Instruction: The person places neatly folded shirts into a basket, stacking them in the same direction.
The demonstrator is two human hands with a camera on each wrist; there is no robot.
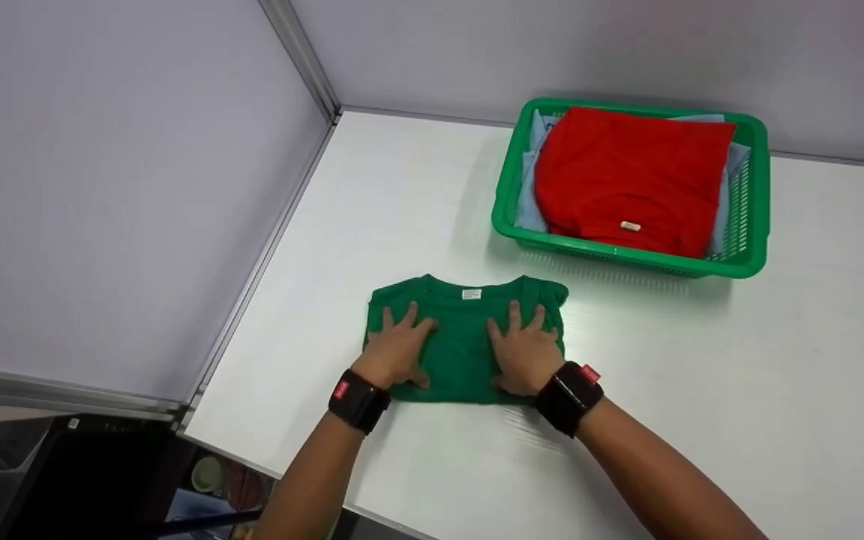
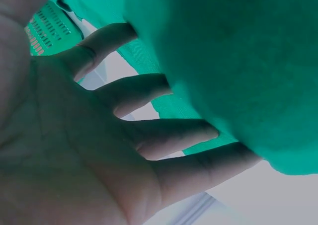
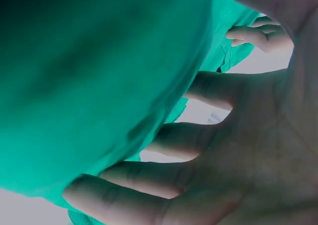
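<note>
A folded green T-shirt [image 1: 462, 341] lies on the white table [image 1: 739, 360], collar and white label facing away. My left hand [image 1: 396, 346] lies flat on the shirt's left half, fingers spread. My right hand [image 1: 522, 349] lies flat on its right half, fingers spread too. Both wrists wear black bands. In the left wrist view the left hand's fingers [image 2: 149, 93] press against the green cloth [image 2: 233, 61]. The right wrist view shows the right hand's fingers [image 3: 174, 145] straight against the green cloth [image 3: 94, 76].
A green plastic basket [image 1: 753, 202] stands at the back right, holding a folded red shirt [image 1: 631, 176] on light blue cloth [image 1: 533, 169]. A white partition wall [image 1: 117, 187] runs along the table's left side. The table's near edge is by my forearms.
</note>
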